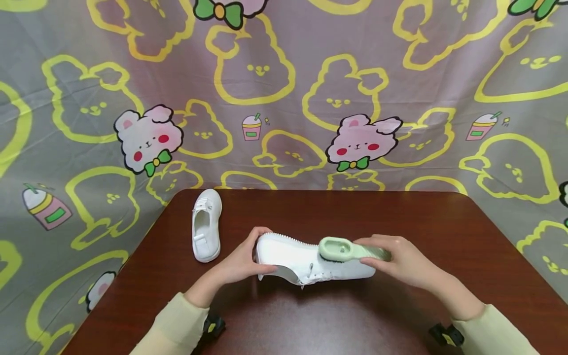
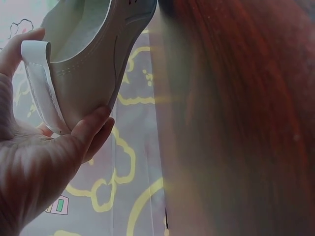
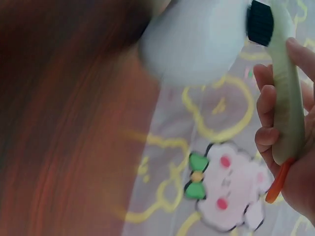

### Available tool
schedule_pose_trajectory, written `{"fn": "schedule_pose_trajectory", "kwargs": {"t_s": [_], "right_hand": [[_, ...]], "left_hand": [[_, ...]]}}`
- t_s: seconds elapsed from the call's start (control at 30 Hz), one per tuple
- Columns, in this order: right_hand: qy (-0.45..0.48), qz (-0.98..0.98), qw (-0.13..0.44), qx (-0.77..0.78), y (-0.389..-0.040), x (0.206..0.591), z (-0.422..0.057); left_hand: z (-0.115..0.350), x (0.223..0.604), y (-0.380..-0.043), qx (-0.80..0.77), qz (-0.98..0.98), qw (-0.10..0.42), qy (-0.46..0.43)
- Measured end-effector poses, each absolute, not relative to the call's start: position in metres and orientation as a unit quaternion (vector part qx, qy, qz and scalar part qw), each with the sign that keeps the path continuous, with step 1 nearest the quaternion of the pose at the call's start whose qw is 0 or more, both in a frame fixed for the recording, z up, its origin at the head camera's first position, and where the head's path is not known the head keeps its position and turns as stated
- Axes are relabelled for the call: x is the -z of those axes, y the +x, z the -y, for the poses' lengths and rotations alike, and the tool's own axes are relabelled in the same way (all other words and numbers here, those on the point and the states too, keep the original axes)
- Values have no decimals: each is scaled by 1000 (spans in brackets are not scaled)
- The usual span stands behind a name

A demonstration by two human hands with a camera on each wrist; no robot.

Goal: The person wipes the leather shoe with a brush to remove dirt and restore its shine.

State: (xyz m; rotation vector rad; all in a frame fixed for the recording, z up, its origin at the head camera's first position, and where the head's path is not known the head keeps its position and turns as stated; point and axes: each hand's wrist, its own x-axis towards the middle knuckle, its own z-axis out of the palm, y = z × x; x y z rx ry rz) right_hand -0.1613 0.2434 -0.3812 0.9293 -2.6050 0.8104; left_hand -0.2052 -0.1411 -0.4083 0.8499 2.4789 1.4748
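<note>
A white sneaker [image 1: 284, 254] is held on its side over the table, its opening toward me and its toe to the right. My left hand [image 1: 241, 259] grips it by the heel; in the left wrist view, thumb and fingers wrap the heel [image 2: 83, 93] on both sides. My right hand [image 1: 395, 256] holds a pale green scrubbing brush [image 1: 339, 249] by its handle. The brush's dark bristles [image 3: 260, 23] meet the side of the shoe near the toe. From the handle's end hangs an orange loop [image 3: 279, 182], seen in the right wrist view.
A second white sneaker [image 1: 206, 227] stands upright at the table's back left, toe away from me. The dark red-brown table [image 1: 355, 212] ends at a patterned cloth [image 1: 284, 98] hanging behind and beside it.
</note>
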Motion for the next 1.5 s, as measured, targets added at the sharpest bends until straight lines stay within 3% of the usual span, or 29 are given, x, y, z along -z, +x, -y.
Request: {"fn": "schedule_pose_trajectory", "kwargs": {"t_s": [0.23, 0.63, 0.9, 1.17, 1.5], "right_hand": [[276, 904, 154, -289, -167, 385, -256], [430, 849, 181, -247, -146, 373, -213], [347, 891, 138, -259, -159, 376, -230], [283, 911, 169, -248, -164, 372, -239], [434, 855, 182, -221, -149, 366, -199]], "left_hand": [[140, 407, -202, -485, -826, 72, 278], [141, 406, -205, -481, -828, 66, 279], [142, 405, -206, -490, -824, 82, 273], [143, 406, -205, -492, -821, 88, 275], [142, 405, -205, -492, -820, 80, 281]]}}
